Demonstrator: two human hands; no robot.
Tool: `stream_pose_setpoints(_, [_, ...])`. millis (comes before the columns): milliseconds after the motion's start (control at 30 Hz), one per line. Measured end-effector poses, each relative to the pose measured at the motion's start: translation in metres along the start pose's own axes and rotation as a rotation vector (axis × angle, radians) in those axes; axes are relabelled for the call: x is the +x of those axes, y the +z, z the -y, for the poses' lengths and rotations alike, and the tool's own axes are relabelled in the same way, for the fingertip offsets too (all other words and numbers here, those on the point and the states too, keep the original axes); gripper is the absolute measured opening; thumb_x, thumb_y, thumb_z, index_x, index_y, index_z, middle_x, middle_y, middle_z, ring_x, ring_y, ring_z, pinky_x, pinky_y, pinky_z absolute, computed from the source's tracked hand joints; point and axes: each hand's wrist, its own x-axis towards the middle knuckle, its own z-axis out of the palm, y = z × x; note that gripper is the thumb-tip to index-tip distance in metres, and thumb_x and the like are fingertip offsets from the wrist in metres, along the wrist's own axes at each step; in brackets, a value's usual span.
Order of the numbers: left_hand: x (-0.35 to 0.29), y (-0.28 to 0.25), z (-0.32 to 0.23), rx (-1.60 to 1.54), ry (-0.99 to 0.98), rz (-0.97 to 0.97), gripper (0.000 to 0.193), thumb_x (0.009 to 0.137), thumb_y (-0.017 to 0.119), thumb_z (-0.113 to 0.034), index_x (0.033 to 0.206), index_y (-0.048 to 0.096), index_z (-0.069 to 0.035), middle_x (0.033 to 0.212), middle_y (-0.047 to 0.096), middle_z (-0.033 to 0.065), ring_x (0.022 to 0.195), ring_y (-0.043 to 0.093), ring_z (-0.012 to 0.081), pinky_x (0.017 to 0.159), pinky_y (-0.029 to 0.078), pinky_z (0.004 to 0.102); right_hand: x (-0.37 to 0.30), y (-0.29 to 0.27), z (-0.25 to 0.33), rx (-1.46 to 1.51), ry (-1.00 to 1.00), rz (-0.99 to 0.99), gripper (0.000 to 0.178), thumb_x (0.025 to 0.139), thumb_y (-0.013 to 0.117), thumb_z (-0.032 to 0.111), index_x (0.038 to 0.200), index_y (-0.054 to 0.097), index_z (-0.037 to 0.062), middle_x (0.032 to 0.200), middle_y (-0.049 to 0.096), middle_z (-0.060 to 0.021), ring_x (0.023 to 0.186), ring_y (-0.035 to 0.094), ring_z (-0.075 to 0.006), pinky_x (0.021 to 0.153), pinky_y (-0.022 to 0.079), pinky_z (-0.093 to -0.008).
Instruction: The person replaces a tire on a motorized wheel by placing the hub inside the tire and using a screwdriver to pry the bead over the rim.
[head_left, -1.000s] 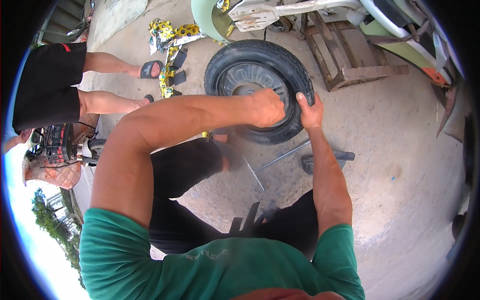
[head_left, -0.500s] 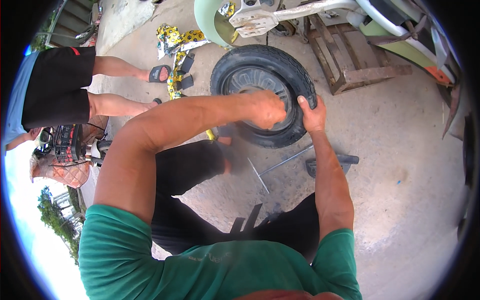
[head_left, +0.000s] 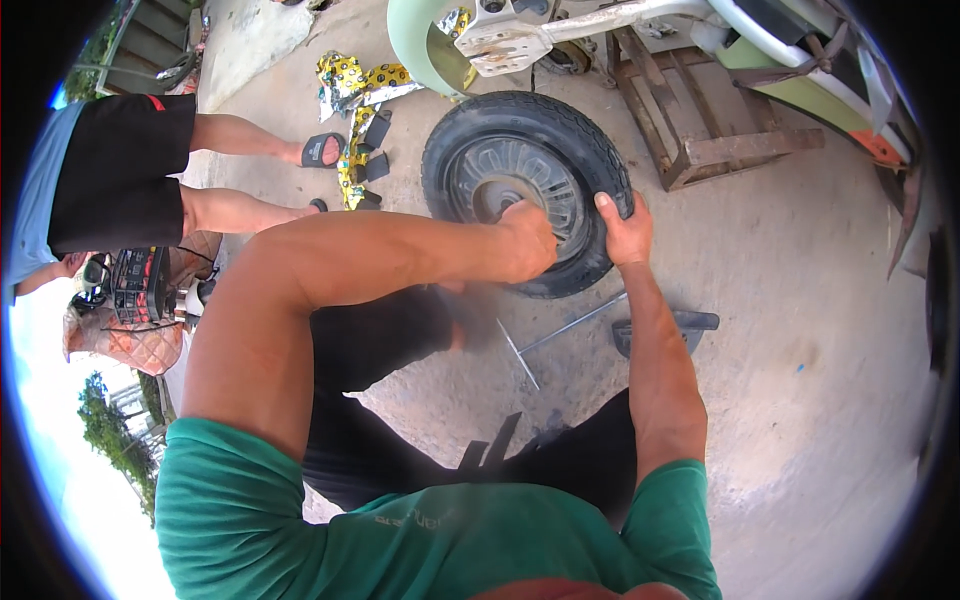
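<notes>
A small black tyre on a grey spoked wheel (head_left: 520,160) lies flat on the concrete in front of me. My left hand (head_left: 528,240) is closed into a fist at the near inner rim of the tyre; whatever it grips is hidden under the fingers. My right hand (head_left: 622,228) clasps the tyre's near right sidewall, thumb on top. I am squatting, with my knees in black shorts below my arms.
A T-shaped metal wrench (head_left: 560,335) lies on the ground near my right forearm. A green vehicle body (head_left: 560,30) and a rusty wooden pallet (head_left: 710,140) stand behind the tyre. Another person in black shorts (head_left: 130,170) stands at the left beside yellow wrappers (head_left: 350,100).
The view has shifted slightly, so the tyre sits further right. Both hands stay on the tyre's near edge; my left fist has moved a little along the rim.
</notes>
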Motion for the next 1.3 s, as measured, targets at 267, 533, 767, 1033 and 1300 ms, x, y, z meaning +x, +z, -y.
stream_pose_setpoints(267, [-0.018, -0.029, 0.004, -0.027, -0.069, 0.163, 0.023, 0.089, 0.068, -0.020, 0.107, 0.080, -0.016, 0.109, 0.078, 0.0027, 0.103, 0.074, 0.0226, 0.073, 0.058, 0.0393, -0.001, -0.004, -0.005, 0.037, 0.011, -0.011, 0.056, 0.080, 0.083, 0.043, 0.110, 0.068, -0.0025, 0.101, 0.075, -0.0191, 0.093, 0.070, -0.0293, 0.087, 0.053, -0.0392])
stream_pose_setpoints(533, [-0.010, 0.007, 0.031, -0.089, -0.035, -0.105, 0.016, 0.083, 0.067, -0.018, 0.089, 0.078, -0.008, 0.089, 0.077, 0.0127, 0.088, 0.075, 0.0296, 0.074, 0.059, 0.0406, 0.001, 0.001, -0.002, 0.022, 0.007, -0.006, 0.059, 0.080, 0.083, 0.045, 0.111, 0.068, -0.0020, 0.101, 0.074, -0.0194, 0.094, 0.070, -0.0299, 0.088, 0.053, -0.0395])
stream_pose_setpoints(767, [-0.013, -0.006, 0.054, -0.160, 0.172, -0.135, 0.025, 0.085, 0.070, -0.029, 0.085, 0.077, -0.006, 0.083, 0.075, 0.0151, 0.086, 0.073, 0.0345, 0.076, 0.059, 0.0450, 0.001, 0.001, -0.002, 0.009, 0.025, -0.009, 0.059, 0.080, 0.083, 0.047, 0.110, 0.069, -0.0020, 0.101, 0.074, -0.0194, 0.094, 0.070, -0.0302, 0.088, 0.053, -0.0397])
stream_pose_setpoints(1033, [-0.016, 0.018, 0.049, -0.226, 0.124, -0.280, 0.032, 0.087, 0.070, -0.037, 0.079, 0.076, -0.007, 0.077, 0.073, 0.0151, 0.079, 0.073, 0.0353, 0.072, 0.058, 0.0456, 0.001, 0.004, -0.006, 0.026, 0.026, -0.007, 0.057, 0.081, 0.083, 0.045, 0.108, 0.069, -0.0027, 0.100, 0.074, -0.0188, 0.093, 0.070, -0.0288, 0.087, 0.053, -0.0389])
stream_pose_setpoints(1300, [-0.017, 0.024, 0.029, -0.157, 0.016, -0.342, 0.020, 0.085, 0.067, -0.025, 0.078, 0.075, -0.009, 0.076, 0.074, 0.0116, 0.077, 0.074, 0.0305, 0.068, 0.058, 0.0434, 0.001, 0.004, -0.005, 0.034, -0.001, -0.020, 0.057, 0.082, 0.083, 0.045, 0.110, 0.069, -0.0033, 0.100, 0.074, -0.0193, 0.093, 0.070, -0.0289, 0.088, 0.053, -0.0386])
